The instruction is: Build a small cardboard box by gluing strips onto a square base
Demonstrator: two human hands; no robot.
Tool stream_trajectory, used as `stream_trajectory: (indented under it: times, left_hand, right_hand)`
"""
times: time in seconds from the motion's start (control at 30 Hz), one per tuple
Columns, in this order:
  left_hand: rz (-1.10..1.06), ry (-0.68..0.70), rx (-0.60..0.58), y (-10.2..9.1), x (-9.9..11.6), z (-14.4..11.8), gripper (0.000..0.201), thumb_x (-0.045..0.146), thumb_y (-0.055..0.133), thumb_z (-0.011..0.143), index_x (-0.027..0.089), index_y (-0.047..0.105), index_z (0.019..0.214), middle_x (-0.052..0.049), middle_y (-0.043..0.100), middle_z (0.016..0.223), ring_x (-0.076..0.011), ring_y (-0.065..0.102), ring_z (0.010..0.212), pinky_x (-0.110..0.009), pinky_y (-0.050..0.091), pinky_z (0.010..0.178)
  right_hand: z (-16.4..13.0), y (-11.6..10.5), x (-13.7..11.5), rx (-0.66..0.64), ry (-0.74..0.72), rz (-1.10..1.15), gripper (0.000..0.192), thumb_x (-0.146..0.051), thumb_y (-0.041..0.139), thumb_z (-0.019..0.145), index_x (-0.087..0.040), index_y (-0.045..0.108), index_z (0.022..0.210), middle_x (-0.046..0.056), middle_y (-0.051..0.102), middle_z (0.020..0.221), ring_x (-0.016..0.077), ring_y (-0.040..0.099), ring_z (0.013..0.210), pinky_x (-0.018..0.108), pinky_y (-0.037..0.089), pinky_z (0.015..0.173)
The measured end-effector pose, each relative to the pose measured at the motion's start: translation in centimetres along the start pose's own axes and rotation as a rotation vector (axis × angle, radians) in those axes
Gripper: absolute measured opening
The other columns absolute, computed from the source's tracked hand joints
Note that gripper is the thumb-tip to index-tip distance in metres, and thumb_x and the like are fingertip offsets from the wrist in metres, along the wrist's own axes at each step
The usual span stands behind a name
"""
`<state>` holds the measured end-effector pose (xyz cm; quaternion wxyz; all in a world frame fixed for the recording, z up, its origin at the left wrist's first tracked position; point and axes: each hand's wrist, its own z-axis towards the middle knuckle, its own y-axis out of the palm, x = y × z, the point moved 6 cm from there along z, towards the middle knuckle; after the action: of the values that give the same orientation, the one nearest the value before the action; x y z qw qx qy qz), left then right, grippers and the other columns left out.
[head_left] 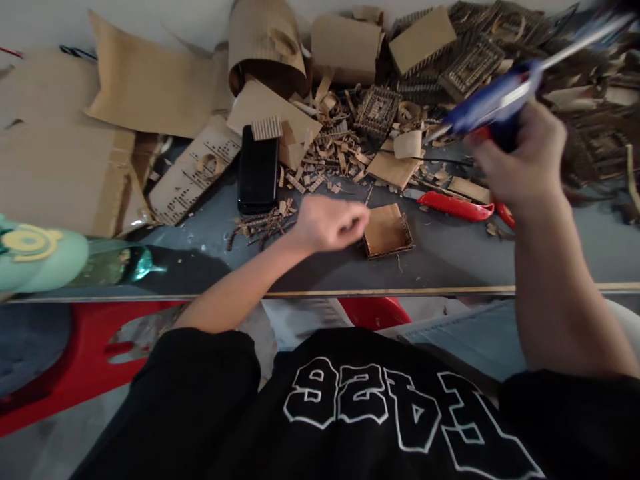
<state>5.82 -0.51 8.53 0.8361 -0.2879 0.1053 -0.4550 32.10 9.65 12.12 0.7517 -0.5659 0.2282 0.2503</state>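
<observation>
My right hand (525, 150) grips a blue glue gun (495, 100), blurred by motion and raised over the right of the table. Its nozzle points left, and a pale glue stick (585, 43) runs out of its back. My left hand (333, 223) is closed, the fingers curled in; whatever they may hold is hidden. Just right of that hand, a small shallow cardboard box (387, 230) with low corrugated walls lies near the table's front edge. A red utility knife (455, 205) rests between the box and my right forearm, its blade toward the left.
A black phone (258, 170) lies beside a marked cardboard strip (195, 170). Cardboard scraps (340, 150) spread behind the box. Along the back stand a cardboard cylinder (265, 47) and corrugated pieces (473, 67). A green bottle (45, 257) lies at the left edge.
</observation>
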Motion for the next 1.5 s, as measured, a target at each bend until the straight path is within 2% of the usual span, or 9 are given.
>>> stream_trajectory:
  times: [0.03, 0.13, 0.27, 0.37, 0.53, 0.83, 1.0, 1.3, 1.5]
  left_hand:
    - [0.010, 0.173, 0.015, -0.4, 2.2, -0.6, 0.029, 0.032, 0.058, 0.107, 0.021, 0.070, 0.083, 0.006, 0.057, 0.053, -0.0077, 0.052, 0.046, -0.025, 0.036, 0.047]
    - [0.057, 0.337, -0.012, -0.1, 4.8, -1.8, 0.021, 0.028, 0.066, 0.102, 0.017, 0.075, 0.087, 0.007, 0.055, 0.052, -0.0078, 0.048, 0.043, -0.024, 0.034, 0.043]
    - [0.073, 0.280, -0.046, 0.6, 3.6, -2.0, 0.015, 0.018, 0.068, 0.095, 0.014, 0.075, 0.083, 0.006, 0.058, 0.052, -0.0084, 0.051, 0.044, -0.024, 0.036, 0.043]
    - [0.109, 0.235, -0.040, 0.3, 2.5, -2.1, 0.014, 0.016, 0.065, 0.094, 0.010, 0.078, 0.094, 0.006, 0.060, 0.054, -0.0095, 0.051, 0.044, -0.025, 0.039, 0.043]
    - [0.139, 0.283, -0.065, -0.6, 2.6, -2.4, 0.035, 0.005, 0.057, 0.086, 0.001, 0.078, 0.114, 0.008, 0.050, 0.051, -0.0103, 0.042, 0.042, -0.027, 0.033, 0.043]
    - [0.152, 0.186, -0.140, 0.4, 1.5, -2.6, 0.023, 0.011, 0.061, 0.092, 0.012, 0.083, 0.096, 0.006, 0.057, 0.051, -0.0106, 0.049, 0.044, -0.026, 0.038, 0.042]
    - [0.141, 0.178, -0.134, 0.4, 1.1, -2.5, 0.024, 0.011, 0.059, 0.093, 0.010, 0.083, 0.094, 0.005, 0.061, 0.053, -0.0105, 0.054, 0.043, -0.027, 0.039, 0.042]
    - [0.129, 0.166, -0.145, 0.5, 1.0, -2.4, 0.023, 0.010, 0.060, 0.092, 0.014, 0.082, 0.091, 0.005, 0.064, 0.054, -0.0090, 0.055, 0.043, -0.024, 0.039, 0.043]
    - [0.114, 0.170, -0.153, 0.6, 1.0, -2.5, 0.019, 0.008, 0.063, 0.092, 0.012, 0.082, 0.091, 0.004, 0.064, 0.055, -0.0111, 0.057, 0.044, -0.025, 0.042, 0.043]
  right_hand:
    - [-0.3, 0.6, 0.0, -0.025, -0.032, -0.096, 0.030, -0.027, 0.070, 0.078, -0.026, 0.040, 0.081, 0.002, 0.057, 0.084, 0.0197, 0.057, 0.082, 0.040, 0.049, 0.083]
    - [-1.5, 1.8, -0.2, 0.019, -0.088, -0.258, 0.042, -0.029, 0.072, 0.070, -0.028, 0.031, 0.079, -0.001, 0.052, 0.076, 0.0185, 0.050, 0.071, 0.038, 0.047, 0.076]
    - [-2.5, 3.5, -0.3, -0.054, -0.076, -0.331, 0.044, -0.032, 0.069, 0.068, -0.028, 0.026, 0.075, -0.003, 0.040, 0.067, 0.0167, 0.040, 0.062, 0.035, 0.038, 0.067]
    - [-2.7, 3.8, -0.9, -0.084, -0.080, -0.358, 0.044, -0.033, 0.068, 0.069, -0.028, 0.025, 0.075, -0.002, 0.041, 0.068, 0.0210, 0.051, 0.067, 0.036, 0.039, 0.068]
    - [-3.6, 4.4, -2.4, -0.119, -0.171, -0.355, 0.040, -0.038, 0.067, 0.074, -0.026, 0.029, 0.077, 0.003, 0.056, 0.077, 0.0276, 0.065, 0.079, 0.037, 0.044, 0.070]
    - [-4.8, 5.7, -2.8, -0.176, -0.277, -0.396, 0.018, -0.032, 0.062, 0.080, -0.023, 0.049, 0.088, 0.007, 0.071, 0.095, 0.0284, 0.071, 0.089, 0.033, 0.042, 0.067]
    - [-4.9, 6.0, -2.7, -0.223, -0.269, -0.412, 0.017, -0.027, 0.064, 0.081, -0.022, 0.056, 0.095, 0.008, 0.072, 0.099, 0.0306, 0.072, 0.095, 0.034, 0.044, 0.070]
    - [-5.1, 6.2, -3.1, -0.277, -0.255, -0.391, 0.017, -0.020, 0.062, 0.082, -0.022, 0.046, 0.088, 0.006, 0.070, 0.098, 0.0323, 0.073, 0.098, 0.035, 0.048, 0.077]
    - [-5.0, 5.5, -3.4, -0.263, -0.302, -0.535, 0.010, -0.022, 0.060, 0.086, -0.021, 0.050, 0.090, 0.007, 0.070, 0.093, 0.0280, 0.072, 0.090, 0.031, 0.036, 0.065]
